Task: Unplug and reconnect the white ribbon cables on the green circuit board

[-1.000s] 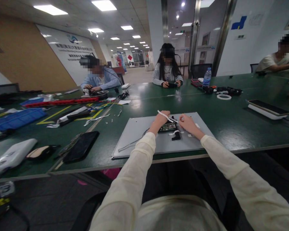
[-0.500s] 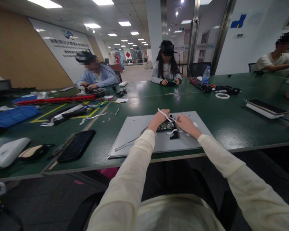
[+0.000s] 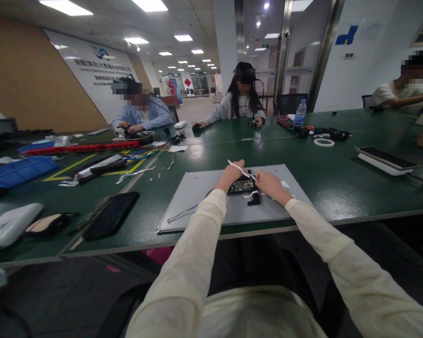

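Note:
A grey flat panel [image 3: 197,197] lies on the green table in front of me, with a small circuit board [image 3: 242,186] near its far middle. My left hand [image 3: 232,174] and my right hand [image 3: 270,183] are both closed over the board. Between them runs a white flat ribbon strip [image 3: 240,169], pinched at each end. A small black part [image 3: 255,200] lies on the panel just below my right hand. A thin cable [image 3: 186,212] trails across the panel to the left.
A black tablet-like device [image 3: 111,215] and a white case [image 3: 7,229] lie to my left. Blue tray [image 3: 17,170], red strip and scattered parts sit further left. Three other people sit at the table; a water bottle [image 3: 300,113], tape ring [image 3: 323,142] and a flat device [image 3: 384,158] are on the right.
My hands stay on the ribbon and board, shifting slightly left. The person across the table has spread their arms out along the tabletop.

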### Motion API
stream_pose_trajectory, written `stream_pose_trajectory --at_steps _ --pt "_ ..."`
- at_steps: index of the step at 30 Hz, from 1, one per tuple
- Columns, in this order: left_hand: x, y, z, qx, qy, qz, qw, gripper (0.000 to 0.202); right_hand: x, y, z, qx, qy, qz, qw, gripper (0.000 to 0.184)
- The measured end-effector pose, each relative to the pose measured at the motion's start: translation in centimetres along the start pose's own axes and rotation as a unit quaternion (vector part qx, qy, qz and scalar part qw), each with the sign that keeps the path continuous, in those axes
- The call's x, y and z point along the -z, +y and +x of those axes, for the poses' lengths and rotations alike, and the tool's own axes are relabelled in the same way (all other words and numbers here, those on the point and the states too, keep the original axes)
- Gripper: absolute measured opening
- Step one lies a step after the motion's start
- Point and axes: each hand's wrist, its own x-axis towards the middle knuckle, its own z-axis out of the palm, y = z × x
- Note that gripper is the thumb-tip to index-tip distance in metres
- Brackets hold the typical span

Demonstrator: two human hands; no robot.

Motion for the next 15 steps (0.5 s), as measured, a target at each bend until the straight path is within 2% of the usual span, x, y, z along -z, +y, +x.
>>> stream_pose_trajectory --at_steps 7,11,15 --pt "0.0 0.3 -0.4 0.031 0.046 -0.016 0.998 0.03 0.5 0.6 -0.7 -0.009 0.006 -0.019 1.0 0.019" --pt "1.0 0.4 -1.0 -0.005 0.064 -0.031 0.997 0.027 1.4 0.5 -1.5 0.036 0.003 -0.001 0.999 0.031" --pt "1.4 0.4 -2.3 -0.068 0.029 -0.046 0.996 0.027 2.1 0.1 -2.3 0.075 0.008 -0.023 0.997 0.036"
